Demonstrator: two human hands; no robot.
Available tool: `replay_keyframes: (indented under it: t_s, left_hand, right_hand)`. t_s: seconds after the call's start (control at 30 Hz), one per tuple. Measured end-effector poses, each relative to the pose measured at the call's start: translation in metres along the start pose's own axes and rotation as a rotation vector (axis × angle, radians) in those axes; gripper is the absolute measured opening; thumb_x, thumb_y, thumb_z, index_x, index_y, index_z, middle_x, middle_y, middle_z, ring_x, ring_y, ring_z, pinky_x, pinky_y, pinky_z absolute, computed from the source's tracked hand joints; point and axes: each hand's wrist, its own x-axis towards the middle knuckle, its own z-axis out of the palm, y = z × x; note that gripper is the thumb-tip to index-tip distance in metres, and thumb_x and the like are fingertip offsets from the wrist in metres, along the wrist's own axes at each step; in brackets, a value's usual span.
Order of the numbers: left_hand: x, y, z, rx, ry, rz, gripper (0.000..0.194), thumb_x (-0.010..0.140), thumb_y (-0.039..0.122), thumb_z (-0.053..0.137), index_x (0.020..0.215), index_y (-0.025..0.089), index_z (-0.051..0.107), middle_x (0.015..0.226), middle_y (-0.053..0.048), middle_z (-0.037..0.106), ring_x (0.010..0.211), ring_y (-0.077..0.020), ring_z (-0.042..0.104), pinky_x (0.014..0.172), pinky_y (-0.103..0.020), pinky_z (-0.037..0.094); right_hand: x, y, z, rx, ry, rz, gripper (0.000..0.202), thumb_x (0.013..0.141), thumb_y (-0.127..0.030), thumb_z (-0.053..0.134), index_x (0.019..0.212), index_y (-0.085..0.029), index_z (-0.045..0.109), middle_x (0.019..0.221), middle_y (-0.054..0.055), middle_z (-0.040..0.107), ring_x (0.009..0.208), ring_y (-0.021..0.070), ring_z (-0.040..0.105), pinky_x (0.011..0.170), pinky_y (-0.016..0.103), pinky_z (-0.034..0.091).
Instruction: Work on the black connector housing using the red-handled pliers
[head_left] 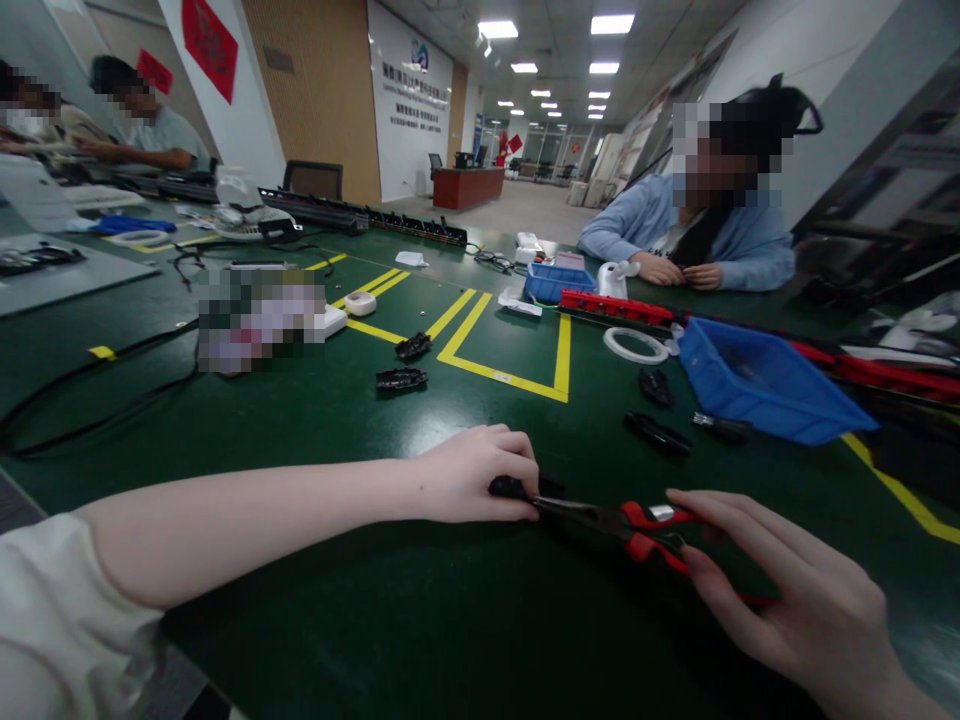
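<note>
My left hand (pixel 480 475) is closed around a small black part (pixel 510 487) just above the green table (pixel 360 600); its exact kind is hidden by the fingers. Red-handled long-nose pliers (pixel 600 515) lie in my right hand (pixel 795 590), which grips the handles between thumb and fingers. The tips of the pliers meet the black part beside my left fingertips. Whether the jaws are clamped on it I cannot make out. Further black plastic pieces, among them one piece (pixel 658 432) right of my left hand and another (pixel 402 380) beyond it, lie on the tabletop.
At the right stands a blue bin (pixel 772 380), near a white ring-shaped roll (pixel 635 345) and a long red strip (pixel 615 306). Yellow tape (pixel 502 377) marks the table. Across it sits a person (pixel 697 230). Black cables (pixel 97 370) curve along the left side.
</note>
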Motion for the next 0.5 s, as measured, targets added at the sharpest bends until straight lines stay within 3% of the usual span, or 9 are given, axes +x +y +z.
replay_keyframes:
  t_s: [0.3, 0.5]
  left_hand:
    - [0.001, -0.003, -0.001, 0.016, 0.012, 0.029, 0.013, 0.092, 0.03, 0.073, 0.095, 0.018, 0.071, 0.105, -0.006, 0.063, 0.097, -0.0199, 0.061, 0.085, -0.03, 0.047]
    - [0.002, -0.002, -0.003, 0.023, 0.036, 0.062, 0.014, 0.09, 0.028, 0.075, 0.096, 0.015, 0.072, 0.103, -0.006, 0.064, 0.093, -0.0187, 0.061, 0.085, -0.03, 0.047]
  right_hand:
    - [0.003, 0.01, -0.003, -0.136, 0.0, -0.159, 0.038, 0.09, -0.031, 0.055, 0.126, -0.022, 0.059, 0.107, 0.011, 0.073, 0.085, 0.0297, 0.075, 0.077, 0.041, 0.062]
    - [-0.007, 0.023, 0.001, -0.145, -0.06, -0.123, 0.042, 0.089, -0.035, 0.053, 0.13, -0.028, 0.055, 0.11, 0.01, 0.073, 0.085, 0.0318, 0.076, 0.077, 0.045, 0.063]
